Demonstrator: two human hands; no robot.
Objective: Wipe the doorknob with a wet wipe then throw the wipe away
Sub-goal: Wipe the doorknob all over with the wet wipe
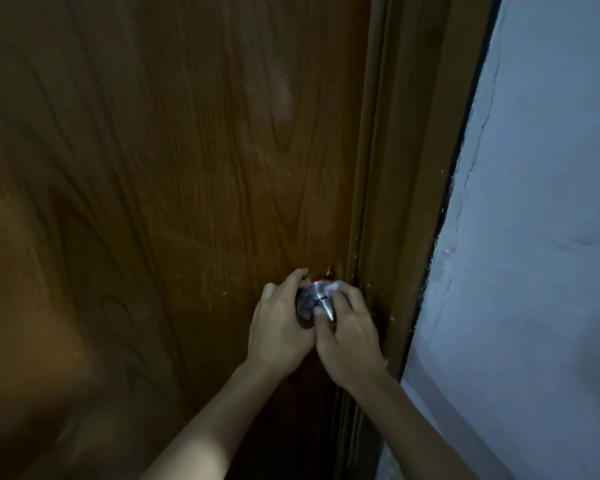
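Observation:
A round silver doorknob [313, 300] sticks out of a brown wooden door [174, 168] near its right edge. My left hand [278, 327] wraps the knob's left side, fingers curled over its top. My right hand [347, 337] grips the knob's right side and presses a white wet wipe [332, 288] against it. Only a small corner of the wipe shows above my right fingers; the remainder is hidden under the hand. The scene is dim.
The brown door frame [406, 168] runs upright just right of the knob. A pale blue-white wall [541, 237] with cracks fills the right side. No bin is in view.

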